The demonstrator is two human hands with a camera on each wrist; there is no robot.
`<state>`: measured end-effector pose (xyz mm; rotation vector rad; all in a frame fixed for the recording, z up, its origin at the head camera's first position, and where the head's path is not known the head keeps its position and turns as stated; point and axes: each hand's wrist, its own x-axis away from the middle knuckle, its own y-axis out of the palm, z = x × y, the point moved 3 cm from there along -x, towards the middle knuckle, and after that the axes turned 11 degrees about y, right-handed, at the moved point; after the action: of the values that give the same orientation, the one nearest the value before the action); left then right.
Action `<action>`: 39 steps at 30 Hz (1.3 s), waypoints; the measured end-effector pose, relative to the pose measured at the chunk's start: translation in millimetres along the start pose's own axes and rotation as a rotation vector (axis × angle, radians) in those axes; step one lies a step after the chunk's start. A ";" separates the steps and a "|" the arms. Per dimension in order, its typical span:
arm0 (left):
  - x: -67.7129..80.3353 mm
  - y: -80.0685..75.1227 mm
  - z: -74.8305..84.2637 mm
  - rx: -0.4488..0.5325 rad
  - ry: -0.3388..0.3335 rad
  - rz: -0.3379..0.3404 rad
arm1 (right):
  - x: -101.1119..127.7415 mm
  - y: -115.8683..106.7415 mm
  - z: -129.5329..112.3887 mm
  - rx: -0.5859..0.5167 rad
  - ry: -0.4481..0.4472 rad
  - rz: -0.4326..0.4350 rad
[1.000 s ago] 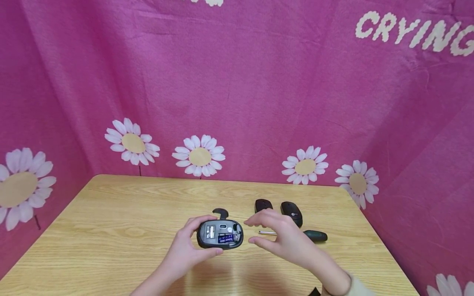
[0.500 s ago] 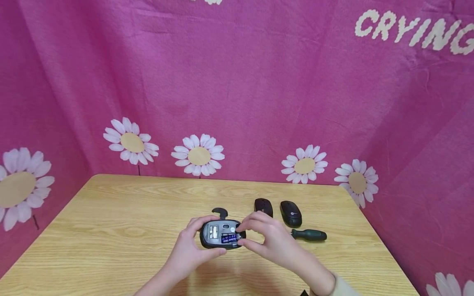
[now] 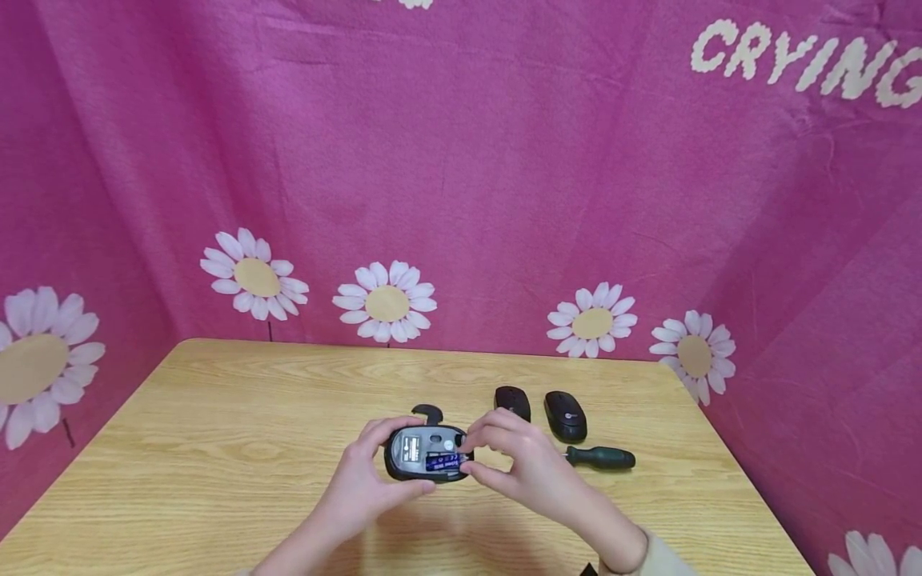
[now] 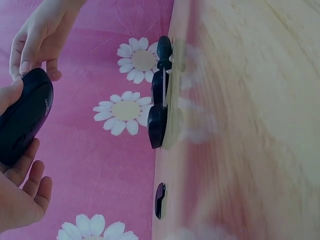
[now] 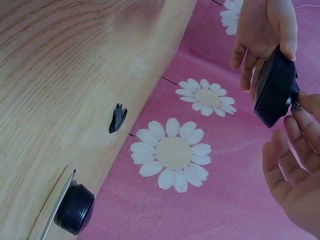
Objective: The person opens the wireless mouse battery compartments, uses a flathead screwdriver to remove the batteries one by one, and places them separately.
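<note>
A black mouse (image 3: 418, 458) lies belly-up in my left hand (image 3: 370, 468), which grips it by its left end with thumb below and fingers above. Its battery bay is uncovered and shows a blue battery (image 3: 441, 462). My right hand (image 3: 471, 456) has curled fingers at the mouse's right end, with index and thumb pinching at the battery's end. In the left wrist view the mouse (image 4: 25, 117) rests against my left hand (image 4: 20, 200). In the right wrist view the mouse (image 5: 275, 92) hangs between the left hand (image 5: 260, 30) and the right hand (image 5: 295, 175).
The loose battery cover (image 3: 430, 413) lies on the wooden table (image 3: 216, 448) just behind the mouse. Two more black mice (image 3: 512, 400) (image 3: 565, 414) and a dark-handled screwdriver (image 3: 601, 458) sit to the right. Pink flowered cloth (image 3: 461, 160) walls the table's far side.
My right hand has moved left from above the screwdriver to the mouse's right end, and its fingers have closed at the battery. The left hand has kept hold of the mouse.
</note>
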<state>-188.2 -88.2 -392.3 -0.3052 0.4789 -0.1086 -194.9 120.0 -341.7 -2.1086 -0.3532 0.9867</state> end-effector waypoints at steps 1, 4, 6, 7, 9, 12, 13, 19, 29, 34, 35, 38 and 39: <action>-0.4 -1.5 0.3 -0.003 0.001 -0.002 | -0.7 -0.4 -0.3 -0.006 -0.007 0.006; -1.6 -5.9 1.4 -0.008 0.003 -0.003 | -2.6 -1.7 -0.3 -0.020 -0.013 0.016; -2.5 -8.8 1.9 -0.017 -0.001 -0.005 | -3.8 -2.7 -0.4 -0.041 -0.037 0.031; -2.9 -10.3 2.3 -0.019 0.001 -0.004 | -4.5 -3.3 -0.2 -0.052 -0.045 0.038; -4.1 -13.0 2.2 -0.020 0.005 -0.004 | -5.7 -4.4 0.7 -0.076 -0.037 0.045; -6.1 -16.7 0.8 -0.027 0.029 -0.006 | -7.5 -7.1 2.5 -0.097 -0.033 0.058; -7.0 -18.1 0.0 -0.026 0.040 -0.002 | -8.3 -8.2 3.7 -0.096 -0.019 0.060; -13.3 -28.1 -8.7 -0.046 0.057 0.022 | -13.7 -14.1 12.2 -0.086 -0.010 0.084; -25.2 -41.7 -28.6 -0.085 0.071 0.057 | -17.7 -9.2 44.5 -0.042 0.059 0.134; -33.0 -50.7 -38.9 -0.107 0.073 0.063 | -18.4 -2.5 64.7 -0.060 0.183 0.144; -34.8 -52.5 -41.4 -0.120 0.070 0.060 | -18.4 -0.9 68.5 -0.064 0.214 0.144; -40.5 -57.7 -50.2 -0.150 0.049 0.049 | -19.2 4.4 78.3 -0.064 0.284 0.138; -42.3 -59.4 -53.6 -0.155 0.040 0.043 | -19.6 6.5 81.5 -0.062 0.297 0.136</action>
<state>-252.5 -151.4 -400.3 -0.4448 0.5342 -0.0359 -269.2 148.3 -369.2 -2.3195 -0.0933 0.7293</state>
